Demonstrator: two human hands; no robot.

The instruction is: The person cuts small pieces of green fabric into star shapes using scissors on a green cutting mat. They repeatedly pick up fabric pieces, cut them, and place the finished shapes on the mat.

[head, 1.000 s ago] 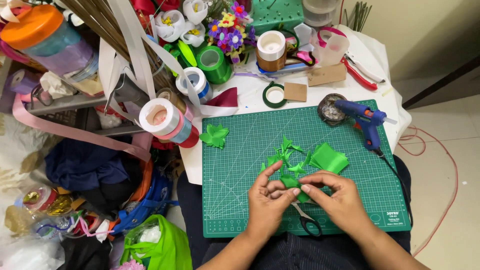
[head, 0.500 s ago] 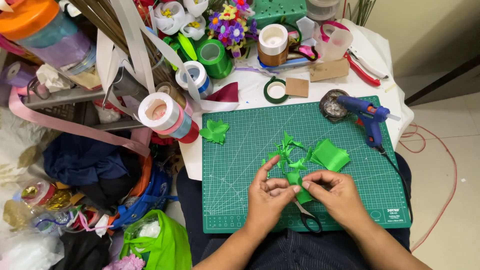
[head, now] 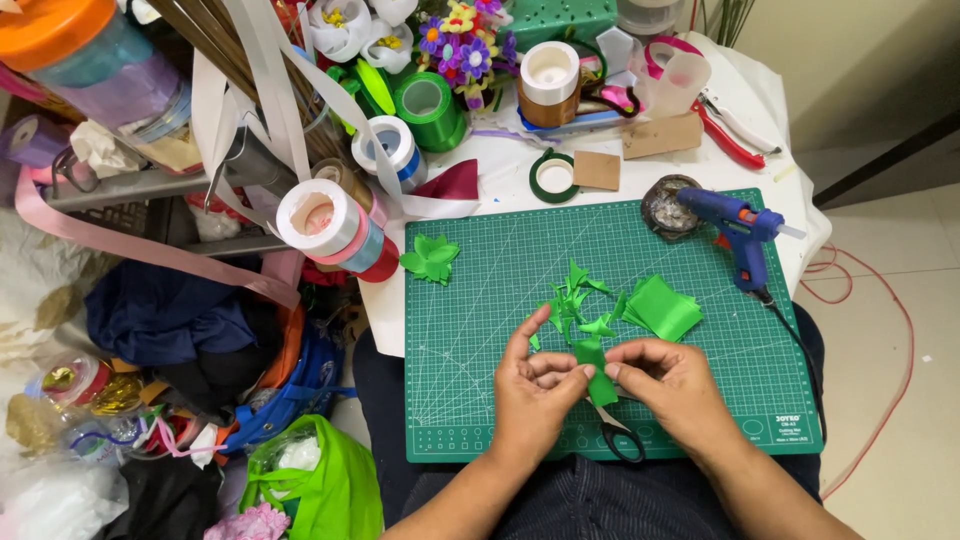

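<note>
My left hand (head: 535,395) and my right hand (head: 672,385) pinch a small piece of green ribbon (head: 597,372) between their fingertips, low over the green cutting mat (head: 520,260). Just beyond the fingers lie several folded green ribbon petals (head: 575,298) and a stack of cut green ribbon squares (head: 662,306). A finished green ribbon leaf cluster (head: 431,258) rests at the mat's upper left corner. Black-handled scissors (head: 618,435) lie on the mat under my hands, partly hidden.
A blue glue gun (head: 737,226) lies at the mat's right edge beside a small round dish (head: 667,207). Ribbon rolls (head: 325,220), a green tape roll (head: 552,177), red pliers (head: 727,140) and artificial flowers (head: 462,40) crowd the far side. Bags and cloth (head: 170,320) pile up at left.
My hands have shifted slightly nearer to me on the mat and keep working the green ribbon piece between the fingertips. The camera view has tilted a little.
</note>
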